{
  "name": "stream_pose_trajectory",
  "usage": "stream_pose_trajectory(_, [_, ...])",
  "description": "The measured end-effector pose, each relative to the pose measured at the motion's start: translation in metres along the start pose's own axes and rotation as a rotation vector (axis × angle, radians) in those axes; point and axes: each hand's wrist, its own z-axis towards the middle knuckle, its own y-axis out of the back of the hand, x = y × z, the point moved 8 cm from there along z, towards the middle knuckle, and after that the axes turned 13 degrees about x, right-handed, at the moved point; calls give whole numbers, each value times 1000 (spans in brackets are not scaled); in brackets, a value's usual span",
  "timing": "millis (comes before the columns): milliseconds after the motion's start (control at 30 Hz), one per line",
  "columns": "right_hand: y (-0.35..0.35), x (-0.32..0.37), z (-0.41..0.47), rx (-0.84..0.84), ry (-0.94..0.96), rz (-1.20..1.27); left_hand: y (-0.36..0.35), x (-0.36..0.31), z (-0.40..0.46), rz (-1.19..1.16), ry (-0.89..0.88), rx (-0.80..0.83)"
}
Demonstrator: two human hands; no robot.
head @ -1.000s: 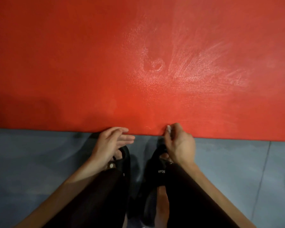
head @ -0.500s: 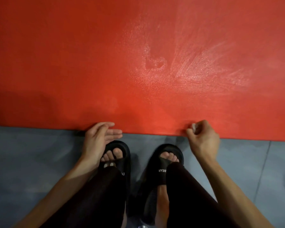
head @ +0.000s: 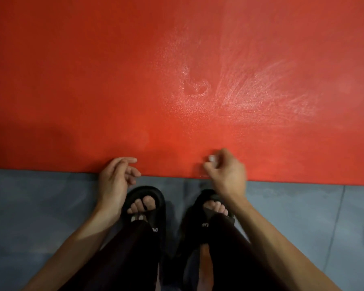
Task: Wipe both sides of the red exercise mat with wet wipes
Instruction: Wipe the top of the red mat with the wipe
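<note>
Two hands at the red mat point(head: 114, 80) edge: left hand point(head: 116, 181) relaxed, right hand point(head: 227, 175) pinching a white wipe point(head: 211, 158).

Grey floor point(head: 38, 206), dim light

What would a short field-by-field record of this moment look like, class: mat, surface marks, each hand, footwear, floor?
mat: red exercise mat lying flat on the floor
surface marks: pale wipe streaks on its right half
left hand: at the mat's near edge, fingers loosely curled, holding nothing
right hand: at the near edge, pinching a small white wipe
footwear: black slides
floor: grey floor
</note>
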Motion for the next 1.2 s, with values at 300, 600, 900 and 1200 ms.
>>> stream_pose_trajectory(300, [5, -15, -35, 221, 351, -478, -26, -34, 15, 453, -247, 239])
stream_pose_trajectory(600, [27, 50, 46, 97, 577, -505, -24, -37, 19, 500, -285, 247])
stream_pose_trajectory(900, [2, 19, -23, 369, 751, -708, -21, -41, 25, 549, -303, 268])
stream_pose_trajectory(1200, [64, 119, 121, 32, 660, -599, -33, -52, 25, 547, -331, 303])
